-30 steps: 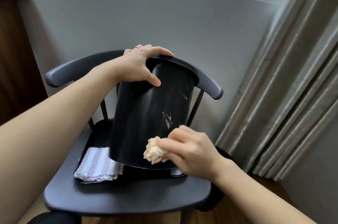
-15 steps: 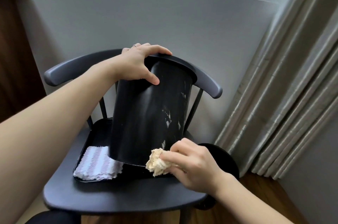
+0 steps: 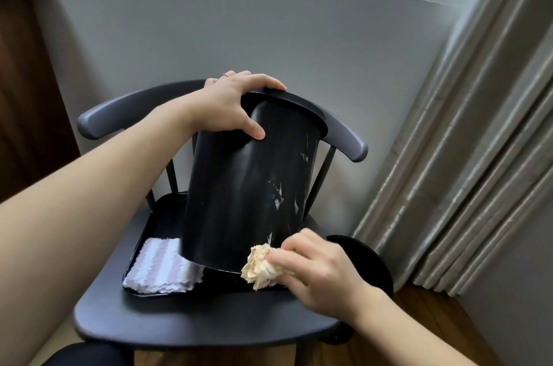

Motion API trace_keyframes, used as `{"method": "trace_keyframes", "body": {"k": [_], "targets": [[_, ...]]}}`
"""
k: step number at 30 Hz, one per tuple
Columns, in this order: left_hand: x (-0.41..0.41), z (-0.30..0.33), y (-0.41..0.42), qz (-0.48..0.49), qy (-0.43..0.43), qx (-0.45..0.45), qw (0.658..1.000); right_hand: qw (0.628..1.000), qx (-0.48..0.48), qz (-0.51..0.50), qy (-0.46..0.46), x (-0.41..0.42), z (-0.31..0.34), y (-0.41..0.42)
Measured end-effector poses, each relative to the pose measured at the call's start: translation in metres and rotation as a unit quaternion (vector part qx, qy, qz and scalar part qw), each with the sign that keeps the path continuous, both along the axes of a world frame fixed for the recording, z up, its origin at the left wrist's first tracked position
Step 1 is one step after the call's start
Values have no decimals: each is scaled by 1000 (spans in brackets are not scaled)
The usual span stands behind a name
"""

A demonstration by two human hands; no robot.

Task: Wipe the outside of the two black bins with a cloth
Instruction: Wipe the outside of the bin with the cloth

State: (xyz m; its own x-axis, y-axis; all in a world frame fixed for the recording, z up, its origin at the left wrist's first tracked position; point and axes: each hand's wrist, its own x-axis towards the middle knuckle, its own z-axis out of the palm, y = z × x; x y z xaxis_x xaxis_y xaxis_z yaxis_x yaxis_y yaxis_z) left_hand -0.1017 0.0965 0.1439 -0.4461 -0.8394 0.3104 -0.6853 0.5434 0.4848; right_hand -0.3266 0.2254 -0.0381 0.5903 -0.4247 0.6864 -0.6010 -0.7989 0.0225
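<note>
While my left hand point(image 3: 230, 105) grips the rim of the black bin point(image 3: 248, 186) at frame centre, fingers curled over the top and thumb on the wall, my right hand point(image 3: 314, 267) at lower right pinches a crumpled beige cloth point(image 3: 258, 265) against the bin's lower edge. The bin is tilted, its base raised over a black tray point(image 3: 143, 252) on a dark chair point(image 3: 194, 323). White smears mark the bin's right side. A folded striped towel point(image 3: 163, 268) lies in the tray, lower left. A second black bin point(image 3: 365, 258) shows behind my right hand. Curtains point(image 3: 463, 156) hang at right.
</note>
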Motion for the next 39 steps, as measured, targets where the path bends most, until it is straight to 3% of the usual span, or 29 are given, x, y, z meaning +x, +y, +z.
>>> {"method": "trace_keyframes", "body": {"k": [2, 7, 10, 16, 23, 26, 32, 39], "targets": [[0, 0, 0, 1, -2, -1, 1000, 999, -27, -28, -9, -1, 15, -10], [3, 0, 1, 7, 1, 6, 1000, 982, -30, -123, -139, 5, 55, -41], [4, 0, 1, 7, 3, 2, 1000, 986, -14, -90, -143, 6, 46, -38], [4, 1, 1, 3, 4, 4, 1000, 999, -20, -13, -31, 0, 19, -19], [3, 0, 2, 8, 2, 10, 1000, 980, -26, -118, -157, 8, 62, -52], [3, 1, 2, 4, 4, 8, 1000, 983, -11, -82, -165, 9, 48, -45], [5, 1, 1, 3, 4, 11, 1000, 997, -5, -16, -78, 5, 21, -26], [5, 0, 4, 6, 8, 13, 1000, 975, -22, -44, -218, 7, 81, -60]]}}
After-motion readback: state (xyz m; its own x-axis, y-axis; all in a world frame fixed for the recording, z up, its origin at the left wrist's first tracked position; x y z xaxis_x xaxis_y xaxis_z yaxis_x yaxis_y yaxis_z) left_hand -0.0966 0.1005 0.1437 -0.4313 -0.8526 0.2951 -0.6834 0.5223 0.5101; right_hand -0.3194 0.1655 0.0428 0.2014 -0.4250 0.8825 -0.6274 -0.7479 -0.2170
